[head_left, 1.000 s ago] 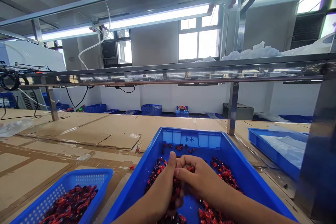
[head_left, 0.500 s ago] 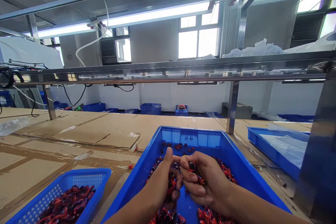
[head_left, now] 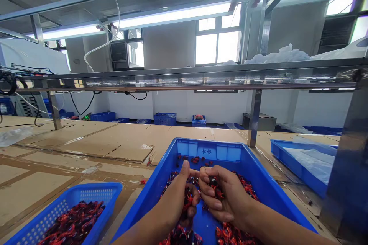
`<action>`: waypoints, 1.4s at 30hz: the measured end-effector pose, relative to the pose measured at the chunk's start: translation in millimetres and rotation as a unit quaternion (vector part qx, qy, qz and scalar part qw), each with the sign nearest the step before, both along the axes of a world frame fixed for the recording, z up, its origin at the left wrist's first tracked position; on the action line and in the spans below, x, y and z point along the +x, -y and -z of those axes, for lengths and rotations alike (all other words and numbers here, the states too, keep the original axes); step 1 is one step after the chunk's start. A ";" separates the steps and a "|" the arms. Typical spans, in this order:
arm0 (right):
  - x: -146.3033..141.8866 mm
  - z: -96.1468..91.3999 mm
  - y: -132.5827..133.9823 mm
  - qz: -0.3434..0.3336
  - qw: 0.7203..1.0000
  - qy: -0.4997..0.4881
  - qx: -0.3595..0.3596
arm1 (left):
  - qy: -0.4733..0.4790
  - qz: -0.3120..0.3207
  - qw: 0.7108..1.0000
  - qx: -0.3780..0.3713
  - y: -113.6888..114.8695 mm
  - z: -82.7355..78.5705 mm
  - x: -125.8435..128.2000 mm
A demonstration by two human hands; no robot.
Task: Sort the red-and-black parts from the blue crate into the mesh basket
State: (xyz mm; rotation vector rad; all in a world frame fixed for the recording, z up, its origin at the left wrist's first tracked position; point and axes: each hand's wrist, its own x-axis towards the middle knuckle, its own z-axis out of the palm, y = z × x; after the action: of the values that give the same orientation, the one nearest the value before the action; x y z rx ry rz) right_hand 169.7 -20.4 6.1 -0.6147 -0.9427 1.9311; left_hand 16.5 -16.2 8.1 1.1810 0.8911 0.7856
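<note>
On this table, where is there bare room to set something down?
The widest patch is the taped cardboard behind the small basket, left of the big bin. Inside the bin, a narrow floor strip shows between heaps of red-black pieces. Crowded: the bin's middle, where the left hand and right hand hold pieces.

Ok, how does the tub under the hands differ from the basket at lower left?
The tub looks larger than the basket. The tub's walls look solid; the basket's are perforated. The tub's red-and-black pieces lie in separate clumps with bare floor between, the basket's in one heap. Both are blue and hold such pieces.
</note>
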 end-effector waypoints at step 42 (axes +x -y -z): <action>7.4 1.9 -7.0 0.049 0.913 0.382 0.132 | -0.175 0.005 0.961 0.212 10.4 14.1 -3.2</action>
State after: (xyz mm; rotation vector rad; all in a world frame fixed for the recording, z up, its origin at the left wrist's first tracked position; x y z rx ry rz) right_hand 177.1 -13.4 4.2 -1.2679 -1.5830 1.4243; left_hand 13.3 -26.6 -6.0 1.7398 1.0332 0.7952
